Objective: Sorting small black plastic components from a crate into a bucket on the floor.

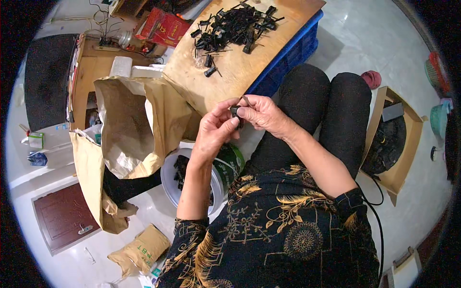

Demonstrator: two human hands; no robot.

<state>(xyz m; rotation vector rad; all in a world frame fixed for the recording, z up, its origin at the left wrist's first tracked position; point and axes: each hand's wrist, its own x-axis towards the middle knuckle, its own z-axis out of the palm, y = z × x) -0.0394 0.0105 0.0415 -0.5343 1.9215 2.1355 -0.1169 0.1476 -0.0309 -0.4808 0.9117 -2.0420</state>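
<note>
A small black plastic part is pinched between the fingertips of both my hands, above the near edge of the board. My left hand grips it from the left with thumb and fingers closed. From the other side my right hand is closed on it too, thumb pressed against the part. A thin strip shows by the right fingers; whether it belongs to the part I cannot tell. Beyond, a loose pile of similar black parts lies on the wooden board, with a few pieces apart from it.
A blue crate supports the board. Left stand an open brown paper bag and a white bucket holding black pieces. A cardboard box with dark contents sits right. A filled paper bag lies lower left.
</note>
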